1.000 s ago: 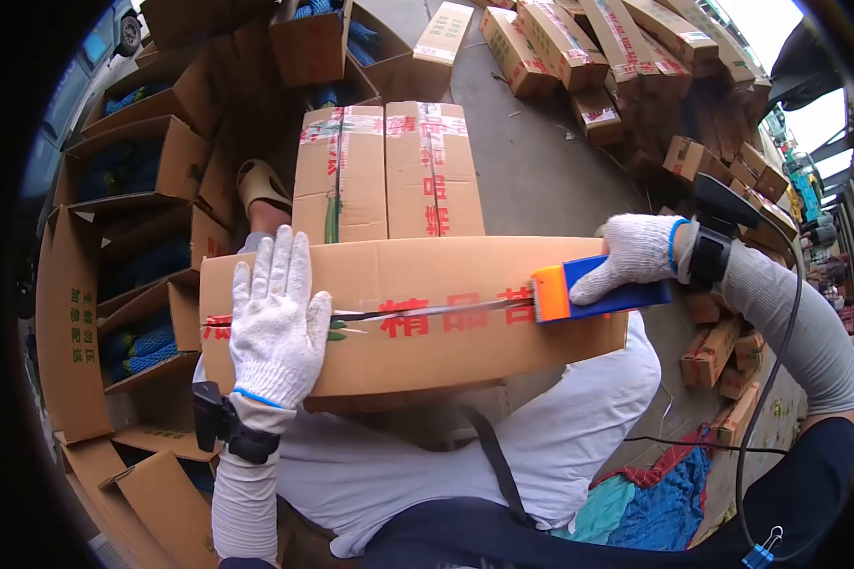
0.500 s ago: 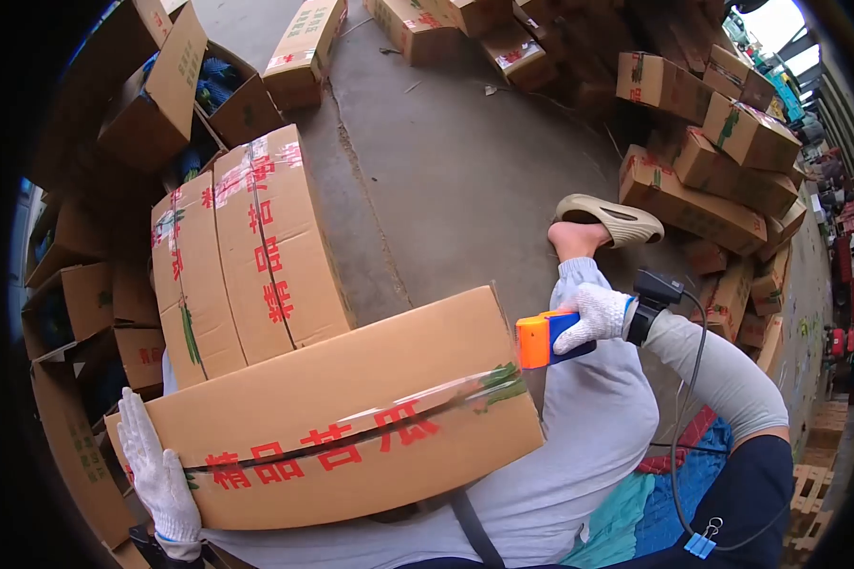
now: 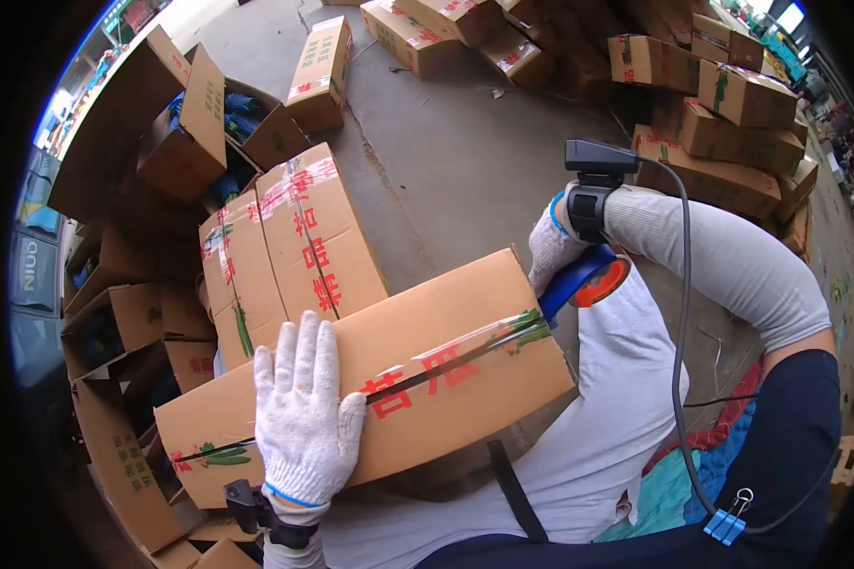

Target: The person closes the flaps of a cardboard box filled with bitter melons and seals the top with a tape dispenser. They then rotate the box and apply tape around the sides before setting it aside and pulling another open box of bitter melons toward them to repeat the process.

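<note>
A long cardboard box (image 3: 446,332) with red characters and clear tape along its top seam rests across my lap. My left hand (image 3: 304,417), in a white knit glove, lies flat with fingers spread on the box's top near its left part. My right hand (image 3: 552,248), also gloved, grips a blue and orange tape dispenser (image 3: 588,280) pressed down against the box's right end, where the tape runs over the edge. A black device is strapped to each wrist.
Two sealed boxes (image 3: 285,247) stand side by side just beyond my box. Open cartons (image 3: 199,123) with blue netting crowd the left. Stacks of sealed boxes (image 3: 721,114) line the far right. Bare concrete floor (image 3: 465,161) lies between. Blue cloth (image 3: 674,474) lies at lower right.
My right hand has run the dispenser off the box's top and down over its right end. My left hand went from the box's left end back onto its top.
</note>
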Demonstrator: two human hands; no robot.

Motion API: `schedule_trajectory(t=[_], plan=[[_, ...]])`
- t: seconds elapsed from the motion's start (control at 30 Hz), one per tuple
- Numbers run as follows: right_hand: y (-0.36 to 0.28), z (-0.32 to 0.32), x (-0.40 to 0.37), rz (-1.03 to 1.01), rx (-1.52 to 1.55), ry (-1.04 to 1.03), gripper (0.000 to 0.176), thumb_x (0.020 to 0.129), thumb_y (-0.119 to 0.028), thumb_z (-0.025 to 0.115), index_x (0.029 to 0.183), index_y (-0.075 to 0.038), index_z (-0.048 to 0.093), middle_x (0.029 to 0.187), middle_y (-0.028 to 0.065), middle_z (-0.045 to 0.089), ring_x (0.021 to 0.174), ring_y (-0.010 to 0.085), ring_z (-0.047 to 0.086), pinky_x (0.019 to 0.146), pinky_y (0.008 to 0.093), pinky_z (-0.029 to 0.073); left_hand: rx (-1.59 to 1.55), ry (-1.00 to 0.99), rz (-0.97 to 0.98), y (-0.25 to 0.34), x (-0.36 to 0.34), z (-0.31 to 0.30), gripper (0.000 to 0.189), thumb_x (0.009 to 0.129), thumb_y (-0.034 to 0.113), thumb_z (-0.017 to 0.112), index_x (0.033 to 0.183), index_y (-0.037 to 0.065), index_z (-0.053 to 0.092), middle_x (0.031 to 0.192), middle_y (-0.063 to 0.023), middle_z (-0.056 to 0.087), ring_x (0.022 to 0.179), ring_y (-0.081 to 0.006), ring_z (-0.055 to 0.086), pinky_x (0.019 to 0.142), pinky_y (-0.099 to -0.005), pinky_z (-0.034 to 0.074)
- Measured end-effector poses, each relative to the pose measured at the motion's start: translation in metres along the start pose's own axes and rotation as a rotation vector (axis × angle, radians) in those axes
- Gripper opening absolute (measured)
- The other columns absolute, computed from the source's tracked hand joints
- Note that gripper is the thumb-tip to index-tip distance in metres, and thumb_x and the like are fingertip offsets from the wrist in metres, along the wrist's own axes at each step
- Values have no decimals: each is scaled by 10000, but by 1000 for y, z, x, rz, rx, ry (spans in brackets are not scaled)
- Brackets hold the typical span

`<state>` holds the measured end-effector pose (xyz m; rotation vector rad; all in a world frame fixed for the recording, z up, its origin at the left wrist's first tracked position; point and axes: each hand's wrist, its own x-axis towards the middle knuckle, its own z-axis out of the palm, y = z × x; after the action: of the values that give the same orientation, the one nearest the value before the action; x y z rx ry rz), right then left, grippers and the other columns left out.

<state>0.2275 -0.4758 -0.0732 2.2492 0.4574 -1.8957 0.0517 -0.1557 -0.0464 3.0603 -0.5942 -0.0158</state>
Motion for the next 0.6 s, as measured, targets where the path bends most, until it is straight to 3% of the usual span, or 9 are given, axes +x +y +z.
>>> schedule_trajectory(t=[0.17, 0.23, 0.3, 0.33, 0.43, 0.47, 0.5, 0.57, 0.6], plan=[[33, 59, 130, -124, 146, 46, 556, 926, -604, 587, 1043, -88, 759, 874, 40, 742, 782, 166, 708, 692, 314, 549, -86, 108, 105, 22, -3, -4, 652, 903, 295, 641, 1439, -37, 472, 1510, -238, 458, 1413, -415, 417, 1179, -572, 275], [24, 84, 121, -86, 380, 161, 532, 936, -589, 583, 1011, -99, 775, 895, 41, 751, 765, 196, 700, 719, 349, 544, -152, 129, 110, 19, -13, -6, 627, 895, 265, 645, 1419, -43, 491, 1491, -241, 477, 1406, -417, 424, 1186, -556, 276], [21, 110, 32, 103, 490, 507, 648, 889, -655, 615, 1032, -41, 766, 776, 85, 733, 708, 188, 709, 677, 320, 543, -237, 163, 140, 16, -23, -7, 585, 876, 249, 667, 1369, -43, 547, 1451, -244, 520, 1386, -419, 451, 1183, -551, 286], [37, 137, 19, 4, 691, 586, 625, 902, -624, 625, 1027, -27, 760, 799, 86, 735, 710, 178, 702, 683, 309, 541, -243, 294, 176, 20, -27, -11, 402, 922, 188, 658, 1244, -52, 644, 1248, -236, 671, 1217, -355, 630, 1093, -491, 432], [37, 221, -31, -270, 1092, 965, 517, 940, -515, 653, 1012, -15, 760, 846, 62, 737, 713, 128, 678, 695, 279, 539, -1212, 20, -324, 48, -48, -14, 277, 995, 145, 602, 1159, -62, 687, 1036, -197, 747, 1013, -255, 725, 952, -395, 543], [26, 247, -44, -368, 1263, 1017, 502, 953, -489, 661, 1037, -1, 748, 839, 52, 734, 720, 105, 669, 675, 262, 535, -1327, 176, -234, 71, -47, -10, 272, 1042, 129, 544, 1098, -86, 702, 890, -162, 760, 877, -181, 735, 851, -316, 574], [6, 269, -63, -503, 1342, 1106, 563, 935, -529, 680, 1071, 15, 732, 840, 55, 731, 741, 108, 668, 682, 253, 532, -1465, 138, -200, 92, -47, -12, 351, 1068, 176, 495, 1213, -107, 643, 1050, -201, 742, 1001, -237, 721, 947, -354, 546], [-36, 304, -85, -739, 1396, 1227, 671, 901, -594, 687, 1158, 26, 685, 862, 51, 722, 774, 111, 670, 709, 257, 535, -1844, 131, -133, 141, -37, -13, 427, 1084, 225, 468, 1367, -85, 548, 1272, -191, 674, 1223, -235, 620, 1062, -332, 450], [-56, 319, -85, -717, 1359, 1348, 689, 885, -595, 708, 1175, 29, 669, 903, 54, 720, 815, 132, 677, 748, 275, 537, -2044, 5, -103, 159, -35, -2, 491, 1096, 281, 425, 1419, -83, 487, 1350, -197, 618, 1293, -241, 560, 1112, -339, 392]])
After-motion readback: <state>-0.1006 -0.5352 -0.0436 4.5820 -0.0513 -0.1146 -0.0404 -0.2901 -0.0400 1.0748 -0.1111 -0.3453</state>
